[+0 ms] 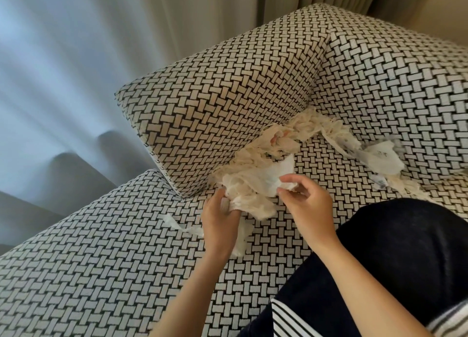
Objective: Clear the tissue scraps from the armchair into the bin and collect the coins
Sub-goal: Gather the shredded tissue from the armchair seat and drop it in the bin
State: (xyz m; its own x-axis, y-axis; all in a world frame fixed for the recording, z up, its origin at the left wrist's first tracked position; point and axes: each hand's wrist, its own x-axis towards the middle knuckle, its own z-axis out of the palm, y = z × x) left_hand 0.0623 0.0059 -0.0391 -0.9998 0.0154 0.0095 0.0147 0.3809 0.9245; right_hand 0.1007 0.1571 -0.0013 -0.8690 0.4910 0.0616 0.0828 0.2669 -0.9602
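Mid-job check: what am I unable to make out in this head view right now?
- Coins: none show in the head view; the tissue scraps heaped against the cushion may cover them.
- Bin: outside the frame.
- Left hand palm: hidden by its curled fingers and the tissue it grips.
- Pinkish spot in the heap: too covered to name.
- Armchair at lower right: hidden by dark clothing.

Home sitting room: basket-weave upholstered armchair (pixel 101 260) beneath the grip, long draped curtains (pixel 63 58) well beyond it
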